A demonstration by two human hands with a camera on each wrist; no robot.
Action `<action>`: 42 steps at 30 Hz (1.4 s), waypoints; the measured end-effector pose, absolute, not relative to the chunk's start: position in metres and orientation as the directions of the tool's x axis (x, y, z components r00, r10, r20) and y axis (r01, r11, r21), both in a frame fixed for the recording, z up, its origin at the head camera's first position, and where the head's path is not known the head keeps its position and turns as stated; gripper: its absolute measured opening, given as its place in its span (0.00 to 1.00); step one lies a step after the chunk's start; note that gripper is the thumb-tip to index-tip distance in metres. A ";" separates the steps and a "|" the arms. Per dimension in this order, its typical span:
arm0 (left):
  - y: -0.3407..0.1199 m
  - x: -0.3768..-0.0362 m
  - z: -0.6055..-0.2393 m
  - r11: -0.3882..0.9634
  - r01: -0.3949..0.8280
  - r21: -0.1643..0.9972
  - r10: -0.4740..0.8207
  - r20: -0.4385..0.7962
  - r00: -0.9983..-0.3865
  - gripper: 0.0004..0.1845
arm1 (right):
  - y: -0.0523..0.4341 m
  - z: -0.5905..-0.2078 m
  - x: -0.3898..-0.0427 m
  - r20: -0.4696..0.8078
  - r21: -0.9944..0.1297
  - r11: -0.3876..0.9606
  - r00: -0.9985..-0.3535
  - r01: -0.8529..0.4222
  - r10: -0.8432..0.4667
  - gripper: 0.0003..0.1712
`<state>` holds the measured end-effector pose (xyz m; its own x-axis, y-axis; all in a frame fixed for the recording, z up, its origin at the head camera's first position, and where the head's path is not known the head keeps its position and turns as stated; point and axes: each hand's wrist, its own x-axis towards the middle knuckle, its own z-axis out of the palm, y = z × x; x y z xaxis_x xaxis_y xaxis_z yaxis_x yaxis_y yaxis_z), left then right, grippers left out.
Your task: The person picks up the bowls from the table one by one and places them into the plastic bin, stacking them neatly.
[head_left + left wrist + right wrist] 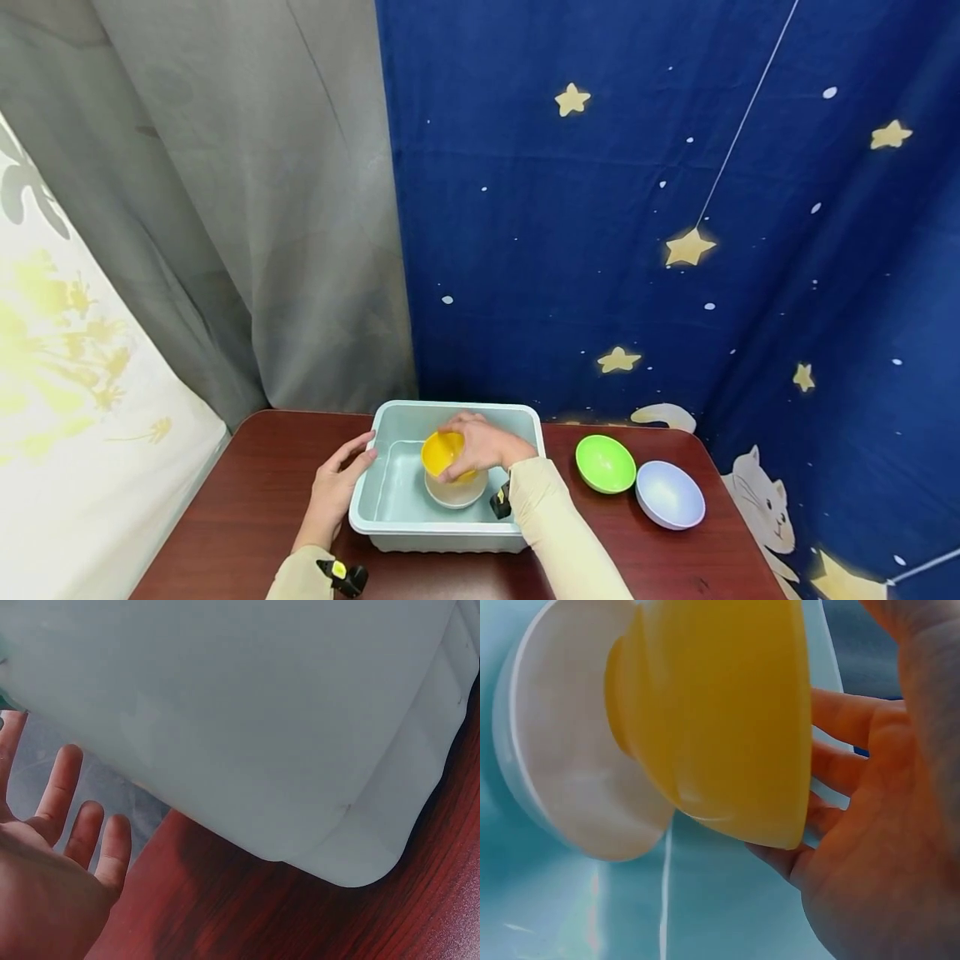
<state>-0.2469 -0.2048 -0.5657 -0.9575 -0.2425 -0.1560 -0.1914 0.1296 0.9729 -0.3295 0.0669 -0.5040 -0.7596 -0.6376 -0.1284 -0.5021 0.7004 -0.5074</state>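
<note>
Inside the pale-blue basin [435,528], over the white bowl [456,494] | right hand [482,446] is pinching the yellow bowl [441,452] by its rim, apparently keeping its base free | left hand [332,492], unclenched, is touching the basin's left rim, seemingly steadying it

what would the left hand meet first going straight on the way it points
Most likely the left side of the pale blue-green tub: the left hand is right beside it. Whether they actually touch is hard to tell from these views.
</note>
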 end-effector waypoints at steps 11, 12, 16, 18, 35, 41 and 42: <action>-0.203 -0.249 -0.571 0.109 -0.197 0.974 -0.230 -0.168 -0.959 0.32 | 0.070 -0.511 -0.327 -0.134 -0.522 0.699 -0.762 -0.489 -0.633 0.53; -0.203 -0.249 -0.571 0.109 -0.197 0.974 -0.230 -0.168 -0.959 0.31 | 0.070 -0.512 -0.328 -0.135 -0.523 0.700 -0.763 -0.487 -0.632 0.53; -0.203 -0.250 -0.570 0.110 -0.191 0.975 -0.226 -0.163 -0.961 0.31 | 0.070 -0.513 -0.328 -0.126 -0.518 0.700 -0.766 -0.491 -0.631 0.53; -0.204 -0.251 -0.571 0.113 -0.195 0.974 -0.223 -0.166 -0.961 0.31 | 0.070 -0.513 -0.328 -0.125 -0.506 0.704 -0.765 -0.499 -0.632 0.53; -0.207 -0.247 -0.571 0.100 -0.196 0.976 -0.246 -0.167 -0.955 0.31 | 0.060 -0.523 -0.325 -0.169 -0.440 0.724 -0.743 -0.531 -0.647 0.52; -0.206 -0.249 -0.570 0.107 -0.190 0.976 -0.241 -0.160 -0.957 0.31 | 0.060 -0.523 -0.325 -0.193 -0.436 0.739 -0.749 -0.513 -0.634 0.51; -0.206 -0.249 -0.571 0.112 -0.191 0.975 -0.242 -0.160 -0.957 0.31 | 0.060 -0.523 -0.325 -0.196 -0.437 0.740 -0.749 -0.511 -0.633 0.51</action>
<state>-0.2494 -0.2058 -0.5708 -0.9570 -0.2421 -0.1596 -0.1910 0.1124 0.9751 -0.3246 0.0603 -0.5234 -0.7492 -0.6326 -0.1962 -0.5106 0.7403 -0.4374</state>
